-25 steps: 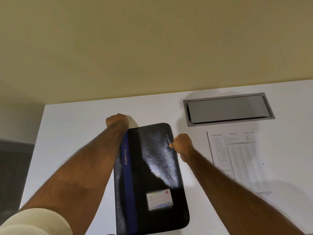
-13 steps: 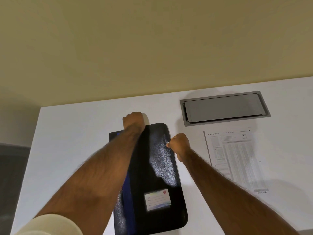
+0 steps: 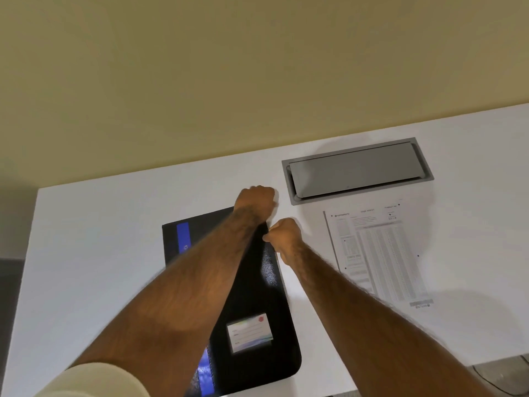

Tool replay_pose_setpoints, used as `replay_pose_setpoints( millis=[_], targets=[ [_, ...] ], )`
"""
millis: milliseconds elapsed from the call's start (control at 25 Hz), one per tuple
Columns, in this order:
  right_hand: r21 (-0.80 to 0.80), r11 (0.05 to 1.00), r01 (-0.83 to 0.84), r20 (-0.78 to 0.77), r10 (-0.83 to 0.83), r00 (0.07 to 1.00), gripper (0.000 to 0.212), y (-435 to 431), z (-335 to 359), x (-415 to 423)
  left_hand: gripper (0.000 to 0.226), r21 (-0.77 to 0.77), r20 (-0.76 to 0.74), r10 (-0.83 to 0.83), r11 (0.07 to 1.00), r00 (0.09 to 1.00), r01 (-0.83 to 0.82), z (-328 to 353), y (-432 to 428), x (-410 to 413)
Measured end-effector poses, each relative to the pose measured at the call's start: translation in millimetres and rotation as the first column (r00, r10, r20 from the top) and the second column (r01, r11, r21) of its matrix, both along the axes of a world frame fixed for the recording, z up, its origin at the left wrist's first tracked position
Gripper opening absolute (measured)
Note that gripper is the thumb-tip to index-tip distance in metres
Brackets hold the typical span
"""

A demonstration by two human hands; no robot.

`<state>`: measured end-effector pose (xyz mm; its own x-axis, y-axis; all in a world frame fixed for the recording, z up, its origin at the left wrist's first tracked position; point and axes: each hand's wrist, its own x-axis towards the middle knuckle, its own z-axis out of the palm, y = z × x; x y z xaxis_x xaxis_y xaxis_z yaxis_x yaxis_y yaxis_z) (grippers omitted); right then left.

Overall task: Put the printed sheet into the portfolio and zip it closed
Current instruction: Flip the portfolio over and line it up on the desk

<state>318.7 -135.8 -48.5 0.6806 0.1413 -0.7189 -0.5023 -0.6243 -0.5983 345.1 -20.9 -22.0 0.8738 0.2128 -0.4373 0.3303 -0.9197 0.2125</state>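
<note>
A black portfolio (image 3: pixel 257 296) with a blue stripe and a white name label lies flat on the white table (image 3: pixel 100 253). My left hand (image 3: pixel 256 200) is a closed fist at its far right corner, and what it pinches is hidden inside the fingers. My left forearm crosses the cover. My right hand (image 3: pixel 286 234) is closed on the portfolio's right edge just below that corner. The printed sheet (image 3: pixel 378 253) lies flat on the table to the right of the portfolio, apart from both hands.
A grey cable hatch (image 3: pixel 357 170) is set into the table behind the sheet. A beige wall runs along the table's far edge. The table ends at the left and at the near right, where dark floor shows.
My left fist has slid along the portfolio's far edge from the left corner to the right corner. My right hand has stayed on the right edge. The sheet has not moved.
</note>
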Motion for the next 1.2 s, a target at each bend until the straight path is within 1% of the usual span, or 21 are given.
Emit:
replay_pose_setpoints(
  millis=[80,120,160,200,280,320,440,560,680,800,880,1000,1200],
  targets=[
    [0.018,0.999,-0.034,-0.011,0.034,0.999,0.010,-6.7,-1.6,6.4,0.044,0.008,0.005,0.079,0.997,0.997,-0.079,-0.5,15.7,-11.3],
    [0.025,0.998,-0.064,-0.003,0.064,0.998,0.008,-10.6,-1.5,9.8,0.045,0.001,-0.016,0.123,0.992,0.992,-0.123,-2.4,25.0,-17.0],
    [0.025,0.993,-0.111,0.028,0.111,0.993,0.010,-14.2,-0.6,13.7,0.042,-0.017,-0.054,0.157,0.987,0.986,-0.158,-4.4,34.4,-21.5],
    [0.015,0.986,-0.164,0.082,0.162,0.983,0.013,-16.9,1.3,17.0,0.035,-0.061,-0.084,0.192,0.979,0.978,-0.197,-5.2,41.9,-24.7],
    [-0.014,0.974,-0.228,0.206,0.226,0.952,0.019,-20.0,5.8,20.8,0.016,-0.146,-0.108,0.245,0.955,0.964,-0.259,-6.5,49.6,-22.6],
    [-0.028,0.969,-0.246,0.252,0.245,0.936,0.023,-19.6,7.2,22.3,0.013,-0.165,-0.114,0.254,0.949,0.961,-0.270,-6.2,51.2,-19.9],
    [-0.085,0.934,-0.348,0.334,0.356,0.873,0.030,-12.7,8.1,28.8,0.011,-0.184,-0.104,0.262,0.943,0.959,-0.277,-1.1,52.8,-16.0],
    [-0.114,0.901,-0.418,0.384,0.428,0.818,0.020,-3.5,7.1,34.2,0.005,-0.204,-0.085,0.276,0.936,0.957,-0.288,2.6,53.3,-17.9],
    [-0.191,0.874,-0.446,0.423,0.483,0.766,0.014,4.6,7.7,35.6,0.011,-0.205,-0.063,0.273,0.938,0.960,-0.280,6.1,51.0,-18.5],
    [-0.321,0.811,-0.489,0.455,0.585,0.671,0.025,10.8,8.0,38.9,0.016,-0.210,-0.056,0.264,0.940,0.963,-0.270,7.7,49.5,-19.2],
    [-0.380,0.763,-0.523,0.455,0.647,0.612,0.027,11.8,8.7,38.2,0.015,-0.214,-0.047,0.269,0.938,0.962,-0.273,6.6,50.0,-20.3],
    [-0.399,0.738,-0.544,0.480,0.673,0.562,0.024,3.3,8.4,31.5,0.015,-0.211,-0.026,0.279,0.937,0.960,-0.278,4.3,49.9,-21.8],
    [-0.403,0.710,-0.577,0.529,0.695,0.486,0.018,-36.9,3.2,1.8,0.014,-0.226,-0.023,0.309,0.925,0.951,-0.306,6.2,46.7,-23.7]
  ],
)
